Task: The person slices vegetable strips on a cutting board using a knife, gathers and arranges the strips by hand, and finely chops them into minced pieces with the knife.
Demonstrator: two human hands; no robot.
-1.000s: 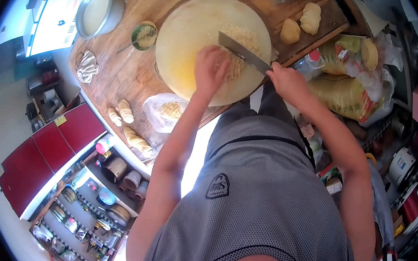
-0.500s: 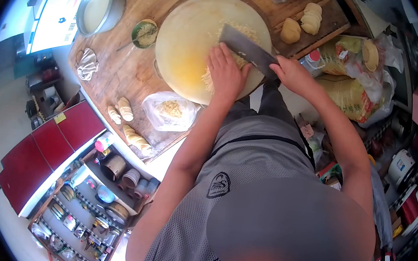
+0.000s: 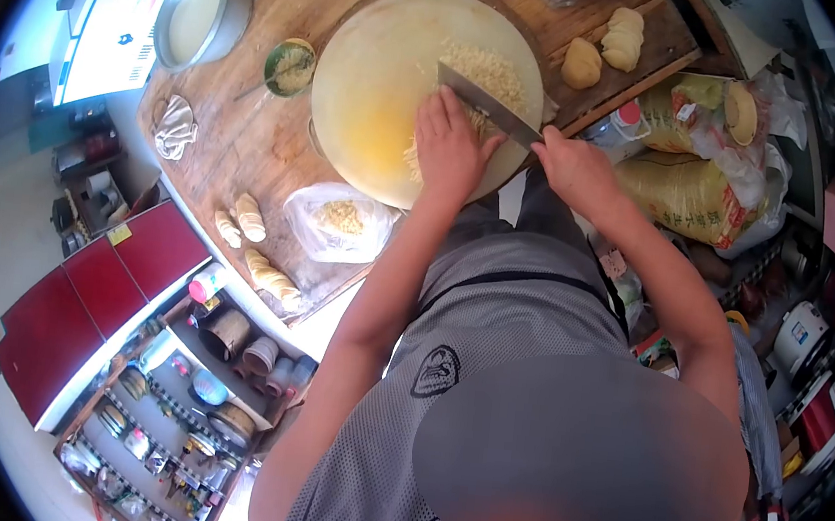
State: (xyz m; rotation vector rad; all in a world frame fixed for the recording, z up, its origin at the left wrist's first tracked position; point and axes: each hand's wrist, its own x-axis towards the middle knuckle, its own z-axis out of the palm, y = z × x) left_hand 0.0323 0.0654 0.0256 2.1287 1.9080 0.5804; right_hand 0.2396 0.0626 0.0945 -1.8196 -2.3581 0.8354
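Note:
A wide round chopping board lies on the wooden table with finely chopped pale food spread over its right side. My left hand presses down on pale food strips, which show by its edge and are mostly hidden under the palm. Its fingertips are close to the blade, with the thumb set apart. In my right hand is the handle of a cleaver. The blade stands nearly on edge across the board, between the chopped pile and my left hand.
Around the board are a bowl with a spoon, a large metal pot, a plastic bag of chopped food, twisted dough pieces, pale lumps and a cloth. Sacks stand right of the table.
The cleaver has tipped more onto its edge, uncovering more of the chopped pile. My right hand has shifted slightly left and down. The left hand stays nearly in place.

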